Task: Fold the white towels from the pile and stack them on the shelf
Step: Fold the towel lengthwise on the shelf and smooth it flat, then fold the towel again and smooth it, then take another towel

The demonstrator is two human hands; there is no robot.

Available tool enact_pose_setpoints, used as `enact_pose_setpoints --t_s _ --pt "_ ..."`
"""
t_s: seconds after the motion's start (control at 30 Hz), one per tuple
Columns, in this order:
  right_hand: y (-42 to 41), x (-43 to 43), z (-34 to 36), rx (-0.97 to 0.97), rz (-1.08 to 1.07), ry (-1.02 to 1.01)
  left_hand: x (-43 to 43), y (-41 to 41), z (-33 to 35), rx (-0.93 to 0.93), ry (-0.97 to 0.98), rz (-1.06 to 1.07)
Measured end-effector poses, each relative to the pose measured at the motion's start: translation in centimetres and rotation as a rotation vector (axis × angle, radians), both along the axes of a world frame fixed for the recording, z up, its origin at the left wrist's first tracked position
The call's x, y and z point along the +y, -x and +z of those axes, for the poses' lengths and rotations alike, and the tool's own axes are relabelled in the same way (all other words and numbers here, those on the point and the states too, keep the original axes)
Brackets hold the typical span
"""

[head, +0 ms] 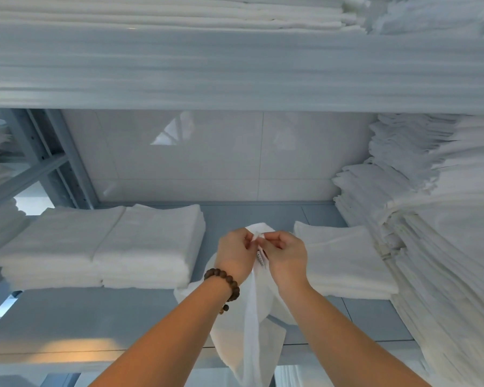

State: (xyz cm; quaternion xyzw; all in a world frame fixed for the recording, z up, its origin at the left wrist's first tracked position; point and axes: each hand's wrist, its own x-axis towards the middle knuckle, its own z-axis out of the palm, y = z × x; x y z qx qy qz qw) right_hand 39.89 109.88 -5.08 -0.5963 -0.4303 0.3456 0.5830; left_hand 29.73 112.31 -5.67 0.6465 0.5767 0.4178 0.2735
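A white towel hangs down in front of the grey shelf. Both hands pinch its top edge close together above the shelf's middle. My left hand, with a wooden bead bracelet on the wrist, grips the towel's corner. My right hand grips the same edge right beside it, near a small sewn label. To the left on the shelf lies a stack of folded white towels. Just right of my hands lies a lower stack of folded towels.
A tall pile of white linen fills the shelf's right side. The shelf above carries more folded linen. A metal upright stands at the left, with a white tiled wall behind.
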Motion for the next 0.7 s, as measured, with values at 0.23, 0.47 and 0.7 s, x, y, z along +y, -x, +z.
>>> enact_pose_setpoints --t_s 0.23,0.47,0.7 --pt "0.0 -0.2 0.5 0.210 0.198 0.087 0.0 1.5 -0.2 -0.062 0.031 -0.056" --pt "-1.9 1.9 1.0 -0.440 0.410 0.055 -0.5 4.5 0.9 0.091 0.028 -0.221" --pt "-2.3 4.7 0.5 -0.941 0.797 -0.039 -1.0 7.9 3.2 0.101 -0.016 -0.247"
